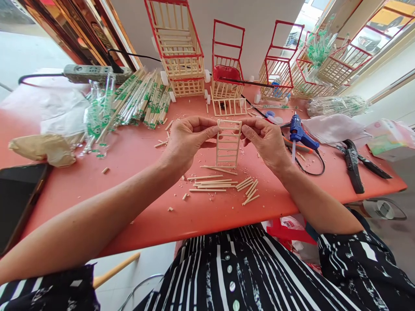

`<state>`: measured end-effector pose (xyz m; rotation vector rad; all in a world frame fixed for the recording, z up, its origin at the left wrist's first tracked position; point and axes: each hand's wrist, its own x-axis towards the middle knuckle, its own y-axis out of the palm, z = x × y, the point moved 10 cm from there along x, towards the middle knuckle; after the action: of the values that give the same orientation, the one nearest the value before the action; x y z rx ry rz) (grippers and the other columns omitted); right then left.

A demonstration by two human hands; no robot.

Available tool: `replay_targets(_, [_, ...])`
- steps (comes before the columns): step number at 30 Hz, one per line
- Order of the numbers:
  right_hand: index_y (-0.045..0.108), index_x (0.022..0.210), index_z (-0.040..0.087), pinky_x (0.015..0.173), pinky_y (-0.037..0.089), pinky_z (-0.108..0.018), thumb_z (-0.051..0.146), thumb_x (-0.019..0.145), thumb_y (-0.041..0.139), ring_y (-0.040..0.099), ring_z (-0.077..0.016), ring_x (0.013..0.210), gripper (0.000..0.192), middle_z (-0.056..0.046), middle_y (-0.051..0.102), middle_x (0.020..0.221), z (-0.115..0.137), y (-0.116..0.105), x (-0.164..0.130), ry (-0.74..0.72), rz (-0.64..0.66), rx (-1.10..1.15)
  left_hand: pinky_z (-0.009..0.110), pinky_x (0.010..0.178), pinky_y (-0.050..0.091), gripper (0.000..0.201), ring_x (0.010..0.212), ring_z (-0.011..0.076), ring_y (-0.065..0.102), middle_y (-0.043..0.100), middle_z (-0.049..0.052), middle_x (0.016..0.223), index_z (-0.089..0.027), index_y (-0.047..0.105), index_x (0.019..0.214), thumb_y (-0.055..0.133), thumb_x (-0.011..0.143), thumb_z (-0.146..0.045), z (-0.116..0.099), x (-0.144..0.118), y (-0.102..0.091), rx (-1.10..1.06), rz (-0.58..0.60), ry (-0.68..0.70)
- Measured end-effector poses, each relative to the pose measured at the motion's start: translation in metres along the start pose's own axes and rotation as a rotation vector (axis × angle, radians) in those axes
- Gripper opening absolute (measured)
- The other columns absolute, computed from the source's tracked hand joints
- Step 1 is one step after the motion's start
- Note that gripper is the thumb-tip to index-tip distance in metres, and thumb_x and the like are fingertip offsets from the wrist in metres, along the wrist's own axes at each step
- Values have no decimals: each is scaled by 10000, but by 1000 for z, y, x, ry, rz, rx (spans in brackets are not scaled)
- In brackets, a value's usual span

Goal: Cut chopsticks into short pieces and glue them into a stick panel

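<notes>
Between my two hands stands a small ladder-like frame [228, 150] of pale wooden sticks, upright on the table with several crossbars. My left hand [189, 140] pinches its upper left corner between thumb and fingers. At the upper right corner, my right hand [264, 138] closes on the frame the same way. Just in front of it lie long cut sticks [212, 185] in a loose bunch, and shorter cut sticks [249, 188] sit to their right. Tiny wood scraps are scattered around them.
Behind stand stick-built model carts [181, 56] with red edges. Wrapped chopsticks [142, 97] and a power strip [94, 73] are at left, with a phone [19, 194] nearer. On the right lie a blue glue gun [301, 134], black cutters [353, 166] and the table's edge [366, 196].
</notes>
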<state>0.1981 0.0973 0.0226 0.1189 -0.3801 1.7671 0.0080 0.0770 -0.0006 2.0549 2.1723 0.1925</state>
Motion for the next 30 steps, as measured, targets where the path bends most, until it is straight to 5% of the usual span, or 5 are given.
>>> replay_targets(20, [730, 1000, 210, 626, 586, -216, 574, 806, 880, 681, -107, 785, 439, -25, 754, 930, -34, -18, 10, 184, -36, 128, 319, 785, 674, 32, 876, 219, 815, 805, 98, 863, -116, 782, 890, 798, 886, -144, 25, 1, 16, -67, 141, -215])
replay_targets(30, [722, 963, 205, 637, 593, -216, 554, 764, 913, 671, -97, 742, 444, -12, 758, 898, -29, -13, 9, 162, -22, 181, 315, 721, 661, 213, 839, 219, 797, 815, 106, 890, -137, 802, 888, 912, 772, -276, 20, 2, 16, -13, 198, -141])
